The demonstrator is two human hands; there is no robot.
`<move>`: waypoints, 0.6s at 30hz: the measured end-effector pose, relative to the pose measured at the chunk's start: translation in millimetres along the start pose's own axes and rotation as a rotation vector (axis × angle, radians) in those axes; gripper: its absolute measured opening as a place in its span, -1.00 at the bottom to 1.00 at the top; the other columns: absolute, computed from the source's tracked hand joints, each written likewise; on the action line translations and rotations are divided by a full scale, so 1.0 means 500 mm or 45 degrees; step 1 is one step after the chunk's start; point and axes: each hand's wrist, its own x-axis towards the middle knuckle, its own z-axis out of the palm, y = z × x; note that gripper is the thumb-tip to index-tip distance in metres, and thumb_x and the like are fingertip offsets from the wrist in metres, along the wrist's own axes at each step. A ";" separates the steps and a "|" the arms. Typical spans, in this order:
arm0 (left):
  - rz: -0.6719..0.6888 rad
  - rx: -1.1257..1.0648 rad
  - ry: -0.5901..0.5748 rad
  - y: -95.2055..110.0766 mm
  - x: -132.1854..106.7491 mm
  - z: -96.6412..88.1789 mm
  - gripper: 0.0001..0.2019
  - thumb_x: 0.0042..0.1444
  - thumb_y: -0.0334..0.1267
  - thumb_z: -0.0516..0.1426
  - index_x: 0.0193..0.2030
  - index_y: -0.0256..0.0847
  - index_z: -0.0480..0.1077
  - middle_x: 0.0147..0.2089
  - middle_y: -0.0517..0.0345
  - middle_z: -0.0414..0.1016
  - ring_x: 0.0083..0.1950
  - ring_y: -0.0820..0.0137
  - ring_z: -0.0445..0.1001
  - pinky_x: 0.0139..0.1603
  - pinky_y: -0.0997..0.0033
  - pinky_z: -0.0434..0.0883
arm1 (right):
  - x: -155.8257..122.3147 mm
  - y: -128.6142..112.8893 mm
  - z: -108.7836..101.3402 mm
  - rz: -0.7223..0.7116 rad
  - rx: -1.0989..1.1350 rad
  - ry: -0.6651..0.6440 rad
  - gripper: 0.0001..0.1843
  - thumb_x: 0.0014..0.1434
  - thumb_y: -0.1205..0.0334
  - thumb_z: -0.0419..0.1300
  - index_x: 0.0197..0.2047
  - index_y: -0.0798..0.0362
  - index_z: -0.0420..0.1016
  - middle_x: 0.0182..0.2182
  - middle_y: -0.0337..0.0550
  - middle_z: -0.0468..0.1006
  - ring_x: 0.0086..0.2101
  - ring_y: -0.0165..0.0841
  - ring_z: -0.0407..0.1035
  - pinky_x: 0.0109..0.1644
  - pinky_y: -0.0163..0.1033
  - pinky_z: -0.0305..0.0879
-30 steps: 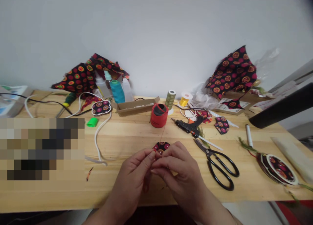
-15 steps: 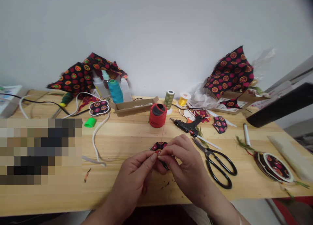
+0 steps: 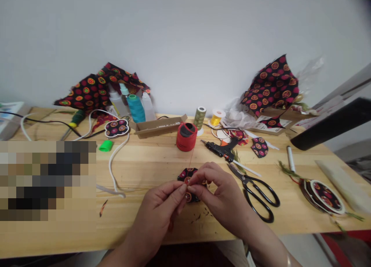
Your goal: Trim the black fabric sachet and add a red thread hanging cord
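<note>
Pale wooden tabletop [image 3: 150, 162] near its front edge: left hand [image 3: 162, 215] and right hand [image 3: 220, 193] both pinch the small round black-and-red patterned fabric piece [image 3: 188, 176], fingertips closed, just left of black scissors [image 3: 257, 191].

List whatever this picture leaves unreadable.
Head view only:
- Fabric piece: mostly covered by the right hand and left hand.
- What the left hand pinches: too small.
- Table, left part: behind a pixelated block.
- Black bar: cut by right edge.

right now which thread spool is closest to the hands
The red spool, just beyond the left hand and right hand; the olive spool, yellow spool and teal spool stand farther back.
</note>
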 end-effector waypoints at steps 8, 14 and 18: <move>0.008 -0.027 -0.002 0.001 0.002 0.002 -0.79 0.10 -0.12 0.14 -0.38 -0.21 0.48 -0.63 0.36 0.12 -0.61 0.58 0.00 -0.64 0.55 -0.06 | 0.002 0.004 0.000 0.062 0.072 0.006 -0.87 0.02 0.46 0.27 -0.40 0.03 0.50 -0.42 -0.28 0.46 -0.35 -0.45 0.31 -0.29 -0.37 0.22; -0.023 -0.016 0.005 0.005 0.000 0.004 -0.77 0.08 -0.10 0.15 -0.31 -0.24 0.49 -0.63 0.37 0.11 -0.62 0.58 -0.03 -0.66 0.55 -0.09 | 0.000 0.005 0.000 0.060 0.112 0.028 -0.89 0.04 0.44 0.26 -0.44 0.05 0.49 -0.45 -0.27 0.46 -0.35 -0.43 0.34 -0.28 -0.34 0.24; -0.002 -0.011 -0.019 0.007 -0.002 0.005 -0.78 0.12 -0.13 0.12 -0.32 -0.23 0.49 -0.64 0.36 0.13 -0.62 0.58 0.00 -0.64 0.55 -0.07 | 0.003 0.006 0.000 0.042 0.107 0.027 -0.89 0.04 0.44 0.25 -0.44 0.05 0.49 -0.45 -0.26 0.46 -0.34 -0.42 0.34 -0.27 -0.32 0.26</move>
